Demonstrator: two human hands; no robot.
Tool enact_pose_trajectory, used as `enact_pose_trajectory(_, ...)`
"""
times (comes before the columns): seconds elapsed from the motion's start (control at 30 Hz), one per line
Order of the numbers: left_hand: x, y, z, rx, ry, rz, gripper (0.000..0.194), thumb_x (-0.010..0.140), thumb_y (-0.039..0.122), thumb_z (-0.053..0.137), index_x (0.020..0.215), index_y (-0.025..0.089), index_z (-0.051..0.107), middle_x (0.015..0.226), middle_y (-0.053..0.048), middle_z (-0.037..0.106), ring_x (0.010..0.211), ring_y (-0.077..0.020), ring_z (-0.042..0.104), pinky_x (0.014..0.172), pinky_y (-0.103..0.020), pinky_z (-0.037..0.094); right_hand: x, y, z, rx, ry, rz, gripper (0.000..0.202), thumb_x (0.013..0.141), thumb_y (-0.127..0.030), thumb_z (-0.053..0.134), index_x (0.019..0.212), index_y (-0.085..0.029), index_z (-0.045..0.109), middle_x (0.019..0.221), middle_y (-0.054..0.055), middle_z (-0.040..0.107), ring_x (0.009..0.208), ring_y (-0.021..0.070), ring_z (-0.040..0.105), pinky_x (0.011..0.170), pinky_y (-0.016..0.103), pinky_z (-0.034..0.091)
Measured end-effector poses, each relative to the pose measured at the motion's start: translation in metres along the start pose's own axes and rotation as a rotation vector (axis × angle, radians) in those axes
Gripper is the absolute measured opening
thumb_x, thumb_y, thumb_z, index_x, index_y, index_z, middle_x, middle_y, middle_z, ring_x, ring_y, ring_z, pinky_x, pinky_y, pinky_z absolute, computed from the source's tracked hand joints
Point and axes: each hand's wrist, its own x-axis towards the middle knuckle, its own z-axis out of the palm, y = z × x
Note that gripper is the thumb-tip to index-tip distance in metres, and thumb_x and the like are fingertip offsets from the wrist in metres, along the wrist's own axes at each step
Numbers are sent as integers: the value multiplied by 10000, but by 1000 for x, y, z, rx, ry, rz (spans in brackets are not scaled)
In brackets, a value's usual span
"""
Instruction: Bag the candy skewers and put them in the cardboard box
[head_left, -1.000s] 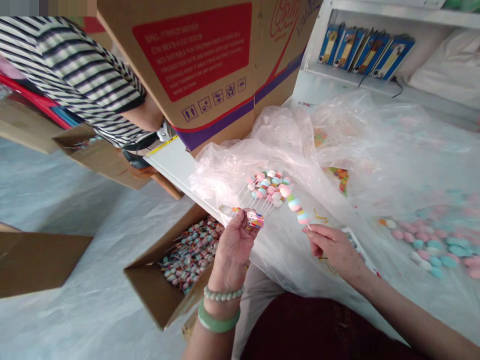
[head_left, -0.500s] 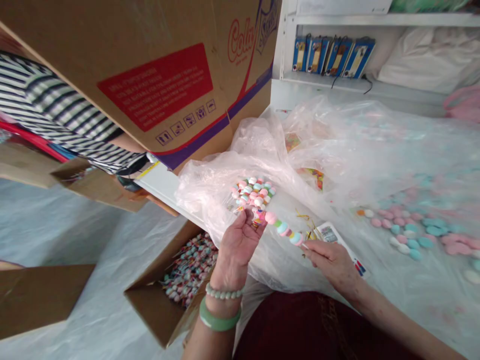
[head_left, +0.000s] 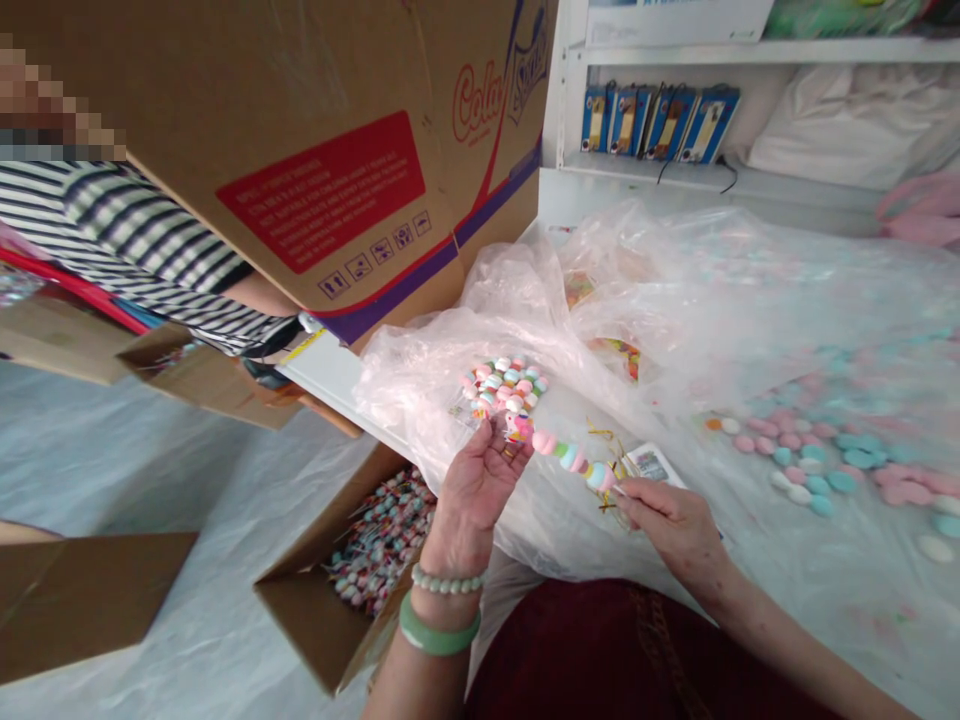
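My left hand (head_left: 474, 490) grips a bunch of candy skewers (head_left: 505, 385) by their sticks; pastel pink, white and teal beads fan out above my fingers. My right hand (head_left: 666, 516) pinches the stick end of a single candy skewer (head_left: 574, 457), which lies nearly level with its tip touching the bunch at my left fingers. Both hands hover over crumpled clear plastic sheeting (head_left: 570, 320) on a white table. A green bangle and a pale bead bracelet circle my left wrist.
An open carton of finished skewers (head_left: 379, 545) stands on the floor below my left hand. A person in a striped shirt (head_left: 142, 250) holds a large cardboard box (head_left: 300, 150) overhead at left. Loose candies (head_left: 817, 465) lie under plastic at right. Shelves with blue packs (head_left: 660, 120) stand behind.
My right hand has tipped the single skewer from upright to nearly level and brought its tip to the bunch. The view has shifted, and the big box now sits further left.
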Motion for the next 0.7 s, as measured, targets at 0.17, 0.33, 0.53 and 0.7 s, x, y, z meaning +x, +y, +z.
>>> enact_pose_trajectory(0.17, 0, 0, 0, 14, -48, -55, 239, 934, 226, 443, 819, 143, 636, 679, -23, 677, 651, -171, 660, 750, -395, 554, 0, 2, -2, -33, 34, 0, 251, 859, -358, 524, 786, -246, 736, 593, -14, 615, 567, 147, 555, 570, 254, 384)
enact_pose_trajectory(0.33, 0, 0, -3, 62, -69, -47, 258, 935, 221, 434, 805, 133, 639, 665, -32, 676, 644, -178, 670, 760, -396, 558, 0, 2, -3, -45, 67, -15, 256, 864, -348, 526, 768, -242, 738, 569, -19, 620, 545, 139, 577, 551, 237, 408)
enact_pose_trajectory(0.53, 1, -4, -4, 94, -85, 11, 248, 932, 180, 428, 803, 128, 633, 709, -38, 694, 654, -176, 678, 757, -400, 564, 0, 2, -3, -212, 232, -232, 262, 891, -291, 494, 806, -222, 732, 657, -8, 696, 559, 132, 624, 545, 220, 446)
enact_pose_trajectory(0.7, 2, -9, -2, 178, -90, 122, 185, 896, 144, 481, 789, 115, 630, 681, -29, 681, 617, -158, 664, 686, -339, 571, -1, 7, -2, -421, 365, -528, 252, 917, -202, 470, 921, -140, 714, 833, 74, 750, 681, 156, 694, 628, 225, 491)
